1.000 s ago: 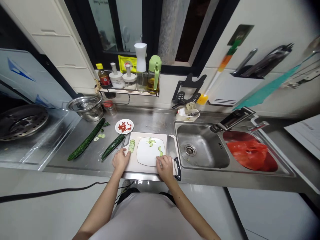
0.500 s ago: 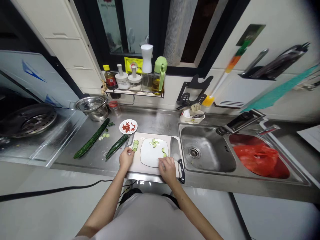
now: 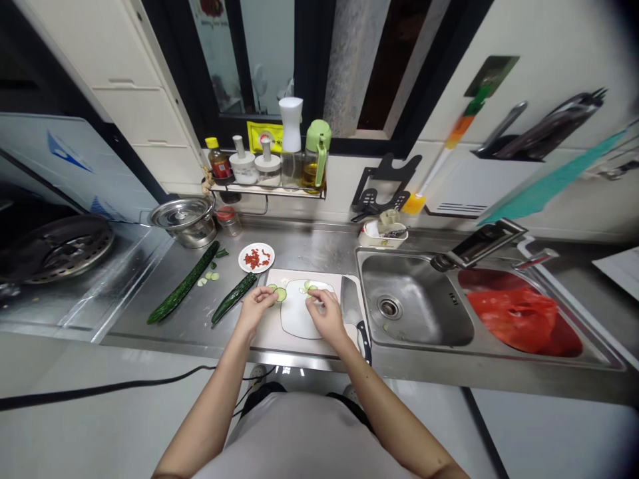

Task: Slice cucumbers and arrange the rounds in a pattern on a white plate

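A white square plate [image 3: 298,319] lies on a pale cutting board [image 3: 272,336] at the counter's front edge. My left hand [image 3: 255,305] pinches a round cucumber slice [image 3: 280,295] at the plate's left rim. My right hand [image 3: 323,311] hovers over the plate's far side, its fingers pinched on a small slice by the cucumber pieces [image 3: 308,287] lying there. A cleaver [image 3: 353,313] with a black handle rests on the board's right side.
Two cucumbers [image 3: 184,282] [image 3: 233,297] and loose slices lie left of the board, beside a small dish of red chilli [image 3: 256,257]. A lidded steel pot [image 3: 184,220] stands at the back left, a sink [image 3: 412,306] to the right, and a red bag [image 3: 519,318] fills the far basin.
My right hand moved from the plate's near right corner up to its far side. My left hand lifted a slice from the stack on the board toward the plate.
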`<state>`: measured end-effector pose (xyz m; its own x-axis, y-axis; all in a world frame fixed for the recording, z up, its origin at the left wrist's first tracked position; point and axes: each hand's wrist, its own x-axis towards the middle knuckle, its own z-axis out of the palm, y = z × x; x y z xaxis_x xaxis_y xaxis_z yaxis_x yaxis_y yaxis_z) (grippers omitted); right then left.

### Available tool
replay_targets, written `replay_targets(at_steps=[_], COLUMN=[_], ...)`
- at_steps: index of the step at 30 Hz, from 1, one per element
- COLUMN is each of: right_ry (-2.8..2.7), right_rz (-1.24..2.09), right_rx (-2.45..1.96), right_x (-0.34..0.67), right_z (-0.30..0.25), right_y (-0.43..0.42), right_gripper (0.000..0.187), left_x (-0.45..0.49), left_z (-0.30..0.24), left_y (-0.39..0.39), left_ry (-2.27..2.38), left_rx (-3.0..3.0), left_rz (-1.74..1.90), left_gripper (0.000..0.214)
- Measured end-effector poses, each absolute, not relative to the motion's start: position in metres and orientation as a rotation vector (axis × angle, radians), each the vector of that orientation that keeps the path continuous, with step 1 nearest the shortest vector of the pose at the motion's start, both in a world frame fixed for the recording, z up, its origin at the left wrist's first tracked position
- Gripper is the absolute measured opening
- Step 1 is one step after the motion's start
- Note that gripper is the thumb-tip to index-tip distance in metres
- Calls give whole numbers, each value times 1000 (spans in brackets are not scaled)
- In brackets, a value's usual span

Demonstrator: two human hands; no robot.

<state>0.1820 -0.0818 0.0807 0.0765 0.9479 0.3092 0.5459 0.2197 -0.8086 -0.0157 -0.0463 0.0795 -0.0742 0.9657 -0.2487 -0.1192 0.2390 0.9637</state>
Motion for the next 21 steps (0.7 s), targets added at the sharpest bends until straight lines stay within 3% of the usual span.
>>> replay_targets(at_steps=[10, 21], right_ry=[-1564, -1503], right_rz=[771, 707], right_rx=[-1296, -1185], right_x=[168, 175], right_z=[104, 118], right_y=[-53, -54], right_gripper=[14, 14], left_x=[12, 27], left_z=[104, 122], left_y=[-49, -50], left_ry=[1156, 896], left_rx=[1039, 485], left_rz=[1150, 839], left_gripper=[37, 50])
